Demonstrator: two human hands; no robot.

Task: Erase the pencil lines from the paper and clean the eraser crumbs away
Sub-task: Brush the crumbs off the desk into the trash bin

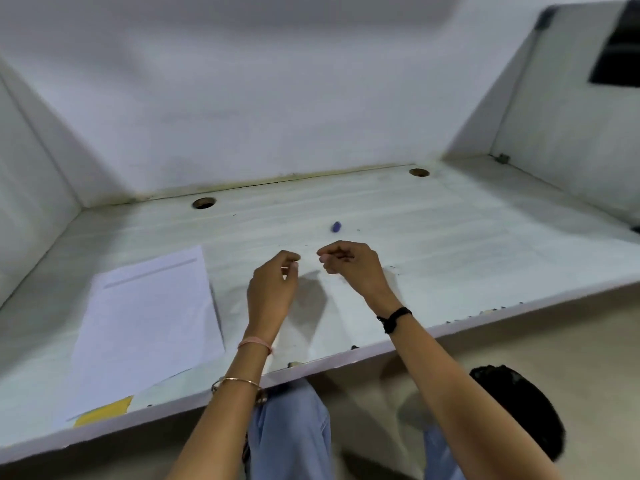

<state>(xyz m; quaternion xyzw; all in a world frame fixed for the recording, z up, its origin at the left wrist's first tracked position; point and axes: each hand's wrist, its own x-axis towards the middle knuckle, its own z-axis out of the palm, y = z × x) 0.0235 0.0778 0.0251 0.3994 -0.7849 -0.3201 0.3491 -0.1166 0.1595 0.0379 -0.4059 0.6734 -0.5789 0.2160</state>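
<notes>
A white sheet of paper lies on the left part of the white desk, with a faint grey line near its top edge. A small blue eraser rests on the desk beyond both hands. My left hand hovers just right of the paper, fingers curled in. My right hand is beside it, fingers curled loosely, thumb and fingertips pinched together. Neither hand visibly holds anything. Dark crumbs are scattered on the desk to the right of my right hand.
A yellow item sticks out from under the paper at the desk's front edge. Two round cable holes sit at the back. More specks line the front edge. White partition walls enclose three sides.
</notes>
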